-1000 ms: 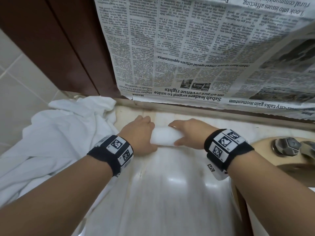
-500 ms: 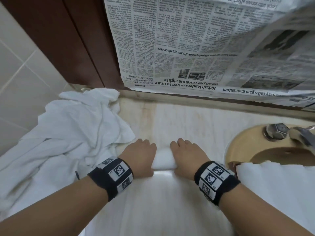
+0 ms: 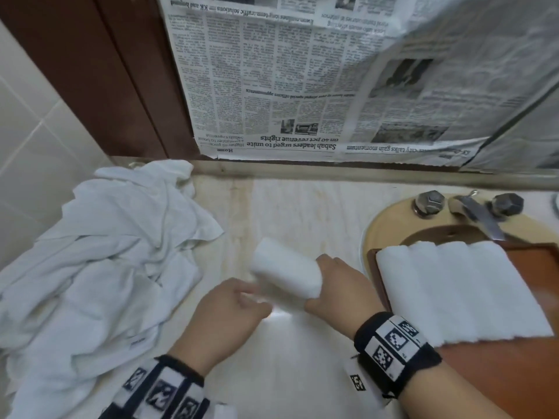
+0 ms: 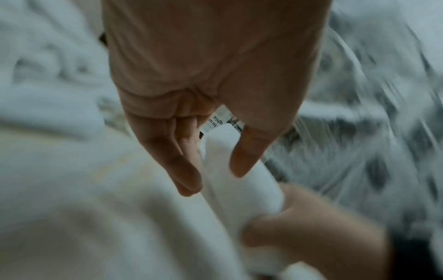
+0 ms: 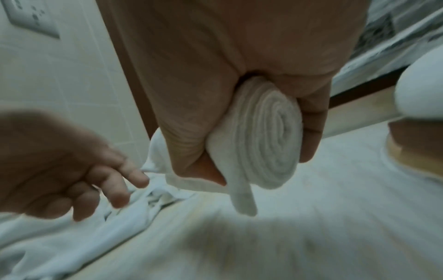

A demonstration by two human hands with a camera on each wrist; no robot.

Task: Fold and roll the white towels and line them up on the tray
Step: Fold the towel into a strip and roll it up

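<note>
Rolled towel [image 3: 286,272], centre, clamped in right hand [image 3: 338,287], left hand [image 3: 230,309] at 7 o'clock loose-fingered, empty; four rolls [image 3: 459,285] lined on tray [image 3: 532,261] at 3 o'clock; unfolded towel heap [image 3: 99,252] at 9 o'clock remains.

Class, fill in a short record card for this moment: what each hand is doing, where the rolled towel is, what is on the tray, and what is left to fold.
right hand: grips one end of the rolled towel, lifted off the counter
left hand: loose, holds nothing
tray: wooden, by the sink; row of rolled towels on it
pile of towels: unfolded, at the left of the counter
wall behind: covered with newspaper
</note>
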